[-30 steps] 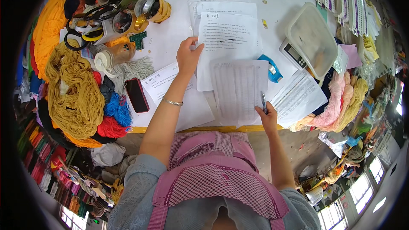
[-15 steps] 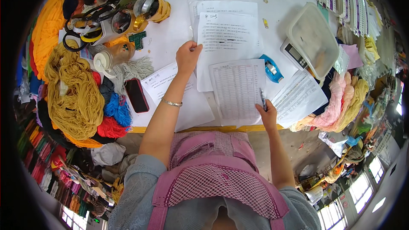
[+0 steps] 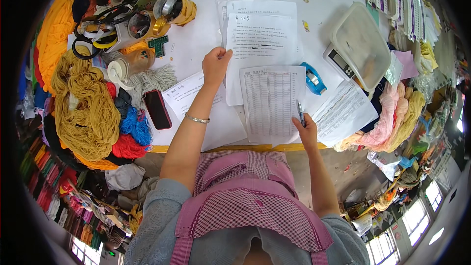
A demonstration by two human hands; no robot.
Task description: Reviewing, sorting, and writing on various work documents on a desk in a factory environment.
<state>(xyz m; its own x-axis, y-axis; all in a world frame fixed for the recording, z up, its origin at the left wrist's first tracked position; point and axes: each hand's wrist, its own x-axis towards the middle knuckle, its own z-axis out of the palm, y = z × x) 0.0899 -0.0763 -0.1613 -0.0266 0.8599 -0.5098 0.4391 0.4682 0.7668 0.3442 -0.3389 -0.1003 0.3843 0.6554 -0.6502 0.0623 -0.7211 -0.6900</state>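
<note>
Left hand (image 3: pixel 216 64) has its grip pinched on the left edge of the printed sheet (image 3: pixel 260 44), lying at 12 o'clock on the white surface (image 3: pixel 324 0). Right hand (image 3: pixel 306 130) is closed around a pen (image 3: pixel 300 113) over the table sheet (image 3: pixel 270 103). Paper's probably light and floppy, so best grabbed at an edge.

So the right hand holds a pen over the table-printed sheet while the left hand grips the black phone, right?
Not quite. In the head view the left hand grips the text-printed white sheet; the black phone lies untouched beside the forearm. The right hand does hold the pen.
</note>
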